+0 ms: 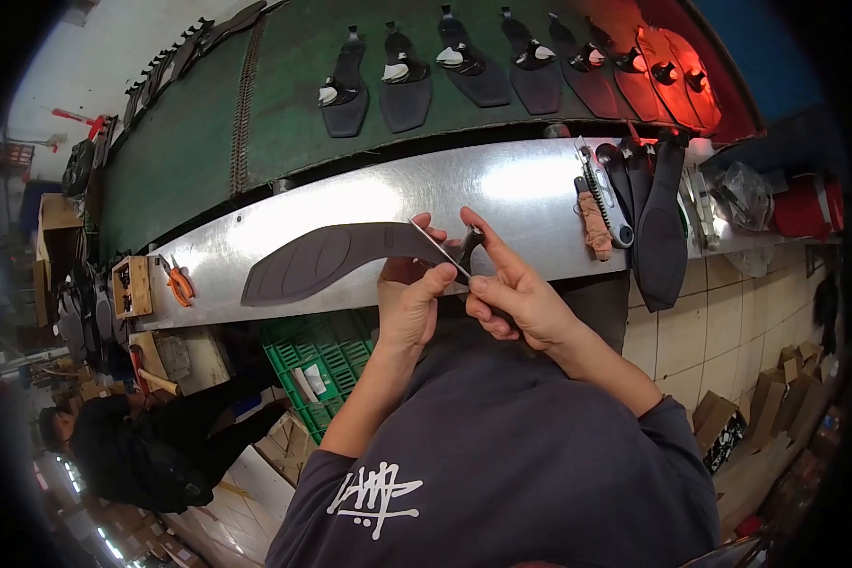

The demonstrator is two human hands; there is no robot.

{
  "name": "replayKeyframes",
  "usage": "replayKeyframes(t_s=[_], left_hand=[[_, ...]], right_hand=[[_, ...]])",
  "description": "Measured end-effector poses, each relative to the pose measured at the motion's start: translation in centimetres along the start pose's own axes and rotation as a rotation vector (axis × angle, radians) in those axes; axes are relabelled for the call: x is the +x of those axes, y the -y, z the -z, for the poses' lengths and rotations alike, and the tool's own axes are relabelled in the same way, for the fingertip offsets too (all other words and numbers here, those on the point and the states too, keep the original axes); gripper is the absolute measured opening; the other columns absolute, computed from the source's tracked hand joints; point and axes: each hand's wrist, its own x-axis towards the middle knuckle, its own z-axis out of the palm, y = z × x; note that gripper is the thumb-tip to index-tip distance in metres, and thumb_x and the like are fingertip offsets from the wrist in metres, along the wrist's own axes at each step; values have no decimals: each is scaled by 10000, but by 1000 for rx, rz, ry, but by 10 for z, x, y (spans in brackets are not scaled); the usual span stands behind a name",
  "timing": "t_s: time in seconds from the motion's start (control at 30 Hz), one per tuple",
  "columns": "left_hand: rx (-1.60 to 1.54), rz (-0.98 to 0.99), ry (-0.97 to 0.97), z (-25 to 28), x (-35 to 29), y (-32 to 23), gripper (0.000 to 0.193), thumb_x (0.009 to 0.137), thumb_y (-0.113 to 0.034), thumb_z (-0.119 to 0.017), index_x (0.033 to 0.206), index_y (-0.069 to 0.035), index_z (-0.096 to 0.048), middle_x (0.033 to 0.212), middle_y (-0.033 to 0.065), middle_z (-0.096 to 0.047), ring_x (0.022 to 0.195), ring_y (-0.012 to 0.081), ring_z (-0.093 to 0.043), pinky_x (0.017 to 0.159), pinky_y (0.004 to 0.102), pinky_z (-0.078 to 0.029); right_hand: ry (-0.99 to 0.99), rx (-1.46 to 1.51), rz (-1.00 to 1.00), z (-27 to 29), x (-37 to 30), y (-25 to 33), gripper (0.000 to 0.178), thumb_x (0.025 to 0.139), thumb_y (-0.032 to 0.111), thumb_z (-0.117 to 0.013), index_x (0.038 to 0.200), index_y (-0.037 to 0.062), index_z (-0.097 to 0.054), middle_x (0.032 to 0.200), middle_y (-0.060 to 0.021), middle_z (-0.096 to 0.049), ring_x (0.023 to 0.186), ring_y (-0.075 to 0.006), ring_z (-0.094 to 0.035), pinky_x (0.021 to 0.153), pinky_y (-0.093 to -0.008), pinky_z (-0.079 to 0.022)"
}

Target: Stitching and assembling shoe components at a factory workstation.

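A dark sole (322,260), shaped like a shoe insole with shallow grooves at its broad end, stretches out over the metal ledge. My left hand (411,298) is closed around its narrow end, thumb on top. Between both hands runs a thin, light-edged strip (435,244); whether it is a tool or the sole's own edge I cannot tell. My right hand (516,293) pinches a small dark piece (470,244) with a shiny tip, close beside the left thumb. How this piece joins the sole is hidden by my fingers.
A green conveyor belt (303,161) carries several dark soles (478,80), some under red light. On the metal ledge (511,180) lie orange-handled pliers (177,282), a wooden box (133,287), a wrapped tool (594,222) and more soles (661,237). A green crate (327,364) stands below; another person (133,445) is at lower left.
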Motion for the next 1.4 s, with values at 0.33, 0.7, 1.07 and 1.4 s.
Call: replayKeyframes(t_s=[0.33,0.7,1.07,1.4], left_hand=[[-10,-40,-6,4,-2,1,654,702,53,-768,1297,-48,-516,1328,82,-493,1066,193,-588,935,349,-501],[-27,58,-4,15,-5,5,599,800,38,-684,1353,-46,-469,1114,77,-616,997,160,-604,805,283,-544],[37,29,-60,23,-5,-20,474,858,-29,-621,1311,11,-489,1135,137,-615,920,201,-638,721,310,-566],[701,-330,-719,186,-4,-158,478,931,-245,-576,1298,52,-501,1263,171,-570,1165,243,-552,993,336,-399]], right_hand=[[-104,-150,100,-1,-3,-4,502,989,127,-436,1471,199,-312,658,34,-425,519,-24,-344,466,-160,-295],[-116,-208,66,-2,-5,-3,445,977,103,-454,1418,128,-400,641,25,-468,522,-29,-392,459,-174,-326],[-192,-161,53,16,17,-8,374,997,164,-425,1355,72,-482,658,28,-470,463,-25,-369,409,-166,-288],[-368,-432,255,60,22,21,398,963,112,-464,1360,86,-487,660,26,-482,506,-32,-412,461,-170,-342]])
